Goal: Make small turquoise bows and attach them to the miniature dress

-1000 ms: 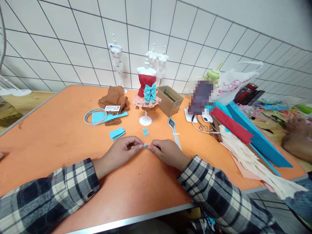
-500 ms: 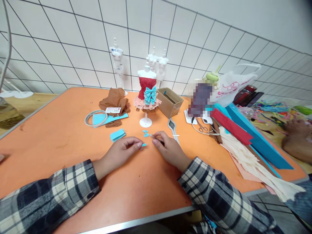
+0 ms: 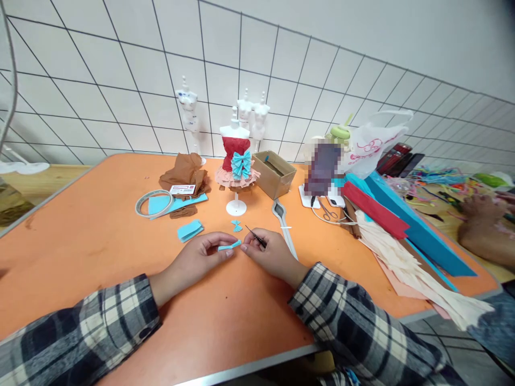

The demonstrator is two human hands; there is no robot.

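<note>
My left hand [image 3: 205,254] is closed in a pinch on a small folded strip of light-blue crepe paper [image 3: 226,247]. Close to the strip's right end are the fingertips of my right hand [image 3: 267,251]; whether they grip it I cannot tell. That hand is closed around a slim dark pointed tool [image 3: 257,237], its thin tip slanting up and left. Just beyond my hands a small blue paper bow [image 3: 236,225] lies on the table. Behind it stands a mini dress form [image 3: 235,147] in a red bodice, a pink ruffled skirt and a big blue bow.
Left of centre are folded blue paper [image 3: 190,230], a tape roll [image 3: 139,206] and brown crepe paper [image 3: 183,170]. A cardboard box [image 3: 277,179] sits behind. Scissors [image 3: 329,213], a phone, coloured paper and a plastic bag [image 3: 372,145] crowd the right. Another person's hand [image 3: 485,214] is far right.
More of the blue strip now shows between my hands. The dark tool's tip has come into view, pointing up-left from my right hand. The camera view has shifted slightly.
</note>
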